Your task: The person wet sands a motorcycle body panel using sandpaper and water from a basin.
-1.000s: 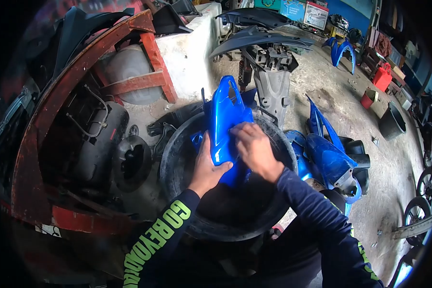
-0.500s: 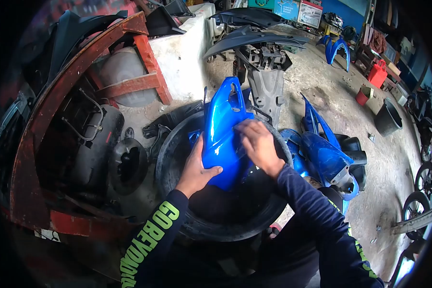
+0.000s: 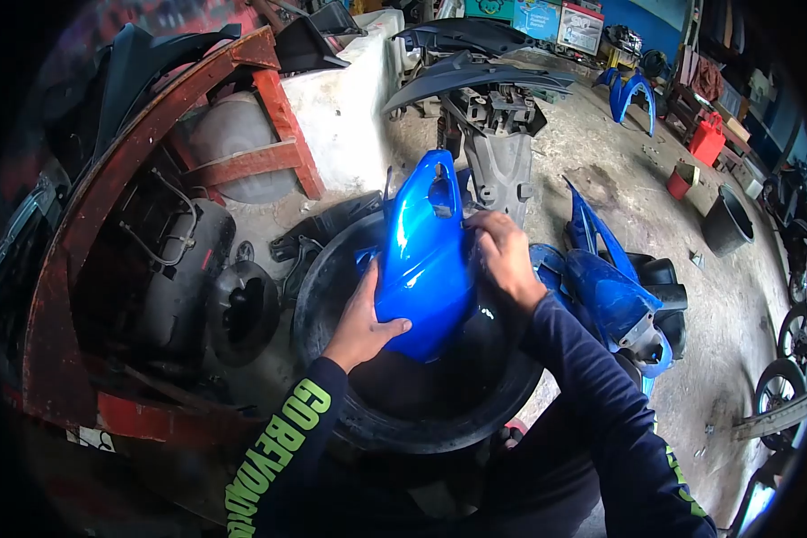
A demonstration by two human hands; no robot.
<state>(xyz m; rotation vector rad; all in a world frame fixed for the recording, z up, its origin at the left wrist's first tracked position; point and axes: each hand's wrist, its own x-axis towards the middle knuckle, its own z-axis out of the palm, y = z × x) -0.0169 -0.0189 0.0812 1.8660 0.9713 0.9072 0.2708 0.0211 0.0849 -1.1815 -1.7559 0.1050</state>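
Note:
A glossy blue motorcycle fairing panel (image 3: 426,282) stands upright over a wide black tub (image 3: 327,394), its narrow end with a cut-out pointing up. My left hand (image 3: 365,323) grips its lower left side, thumb across the front and fingers behind. Curled fingers of my right hand (image 3: 504,255) are at the panel's right edge, near the middle of its height. Whatever those fingers pinch, if anything, is hidden. The inside of the tub is dark.
More blue fairing parts (image 3: 605,287) lie on the floor right of the tub. A red frame (image 3: 49,336) with a black tank (image 3: 188,278) stands at left. Dark body panels (image 3: 475,76) sit ahead. Farther right are a black bucket (image 3: 726,220) and a red container (image 3: 707,137).
My right hand has moved from the panel's front face out to its right edge, slightly upward. The panel has shifted slightly, and my left hand keeps its hold.

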